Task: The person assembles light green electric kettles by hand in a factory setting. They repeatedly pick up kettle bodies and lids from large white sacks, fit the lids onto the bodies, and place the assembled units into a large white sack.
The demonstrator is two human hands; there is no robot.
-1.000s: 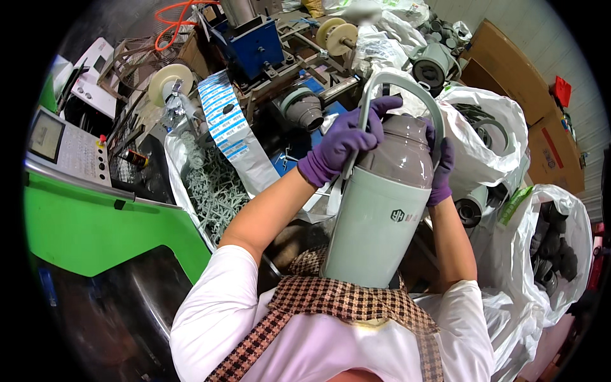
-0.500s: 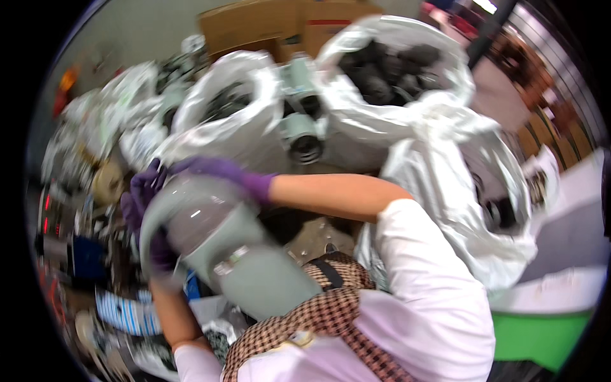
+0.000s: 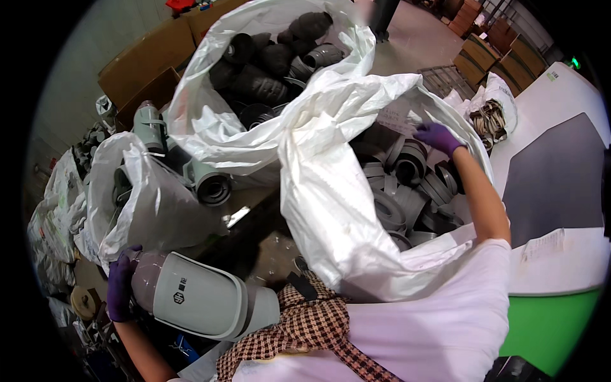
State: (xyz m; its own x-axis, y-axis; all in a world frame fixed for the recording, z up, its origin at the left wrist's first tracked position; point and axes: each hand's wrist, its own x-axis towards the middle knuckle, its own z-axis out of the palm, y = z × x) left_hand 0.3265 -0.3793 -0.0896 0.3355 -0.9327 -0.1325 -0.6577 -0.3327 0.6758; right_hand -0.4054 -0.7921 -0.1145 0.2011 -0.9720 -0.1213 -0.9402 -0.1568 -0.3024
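Against my lap rests a grey-green plastic housing [image 3: 210, 299] with a clear brownish cup at one end and a curved handle band. My left hand [image 3: 119, 286], in a purple glove, grips it at the cup end. My right hand [image 3: 439, 137], also gloved, reaches into a white woven sack [image 3: 331, 210] on the right, its fingers stretched out over the contents. Inside lie several dark grey plastic rings [image 3: 410, 162]. Beside the right fingertips is a paper slip [image 3: 396, 120] with writing; contact between them is unclear.
Farther back, another white sack [image 3: 197, 121] holds dark grey rounded parts [image 3: 277, 57]. A smaller white bag [image 3: 137, 204] stands at the left, near more grey-green housings [image 3: 210, 183]. On the right is a white table [image 3: 573, 267] with a grey sheet [image 3: 554, 178]. Cardboard [image 3: 146, 63] leans behind.
My right hand has let go of the housing and moved right into the sack of rings. My left hand keeps the housing, now lower and more level. The view has swung right.
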